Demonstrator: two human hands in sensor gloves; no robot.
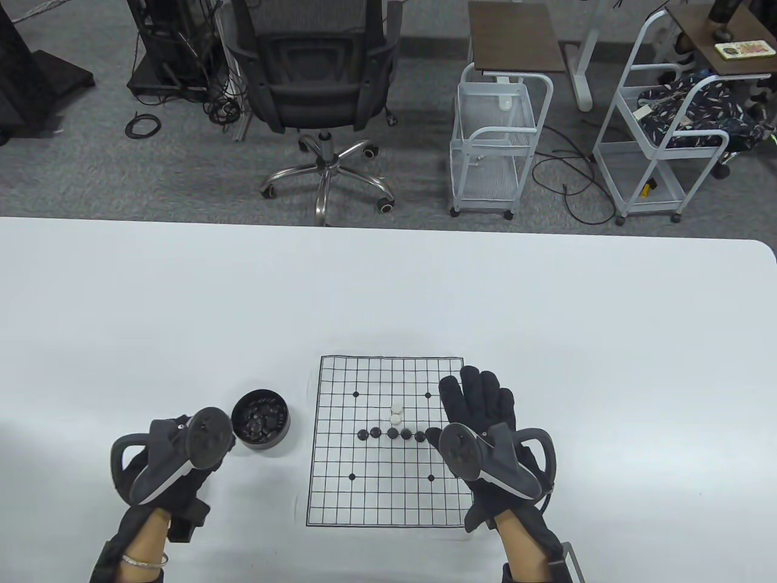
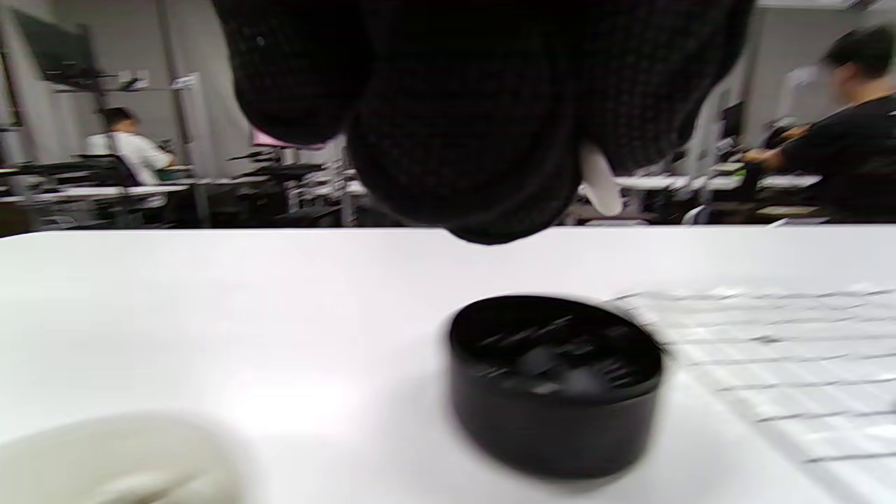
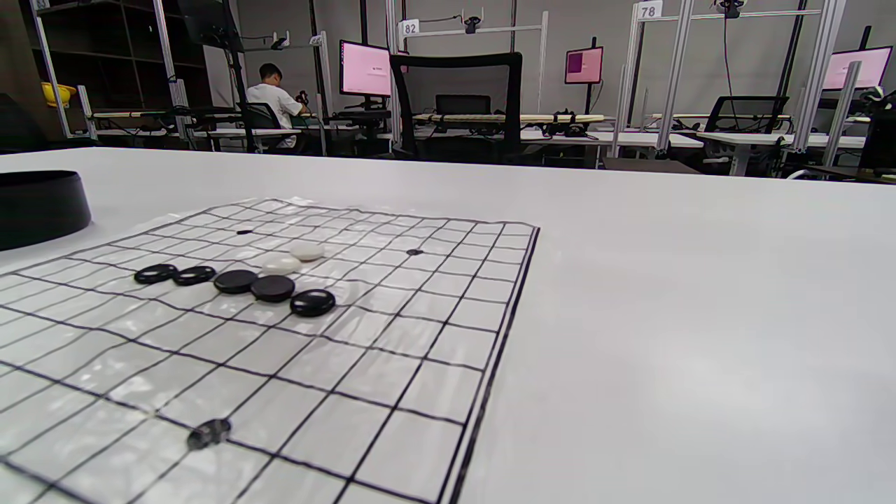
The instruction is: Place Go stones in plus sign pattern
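Note:
The Go board (image 1: pixel 340 498) lies on the white table. Several black stones (image 1: pixel 392 433) form a horizontal row across its middle. Two white stones (image 1: pixel 396 413) stand in a column just above the row's centre. The row (image 3: pixel 273 288) and the white stones (image 3: pixel 294 257) also show in the right wrist view. My right hand (image 1: pixel 479 407) lies flat and open on the board's right edge, thumb by the row's right end. My left hand (image 1: pixel 176 467) hovers left of the board beside the black bowl (image 1: pixel 261 420) of black stones. Its fingers (image 2: pixel 483 112) hang bunched above that bowl (image 2: pixel 556 385). A white sliver shows beside them; I cannot tell if it is a stone.
A pale white bowl (image 2: pixel 119 462) sits blurred at the left wrist view's bottom left, near my left hand. An office chair (image 1: pixel 322 79) and two white carts (image 1: pixel 495 139) stand beyond the table's far edge.

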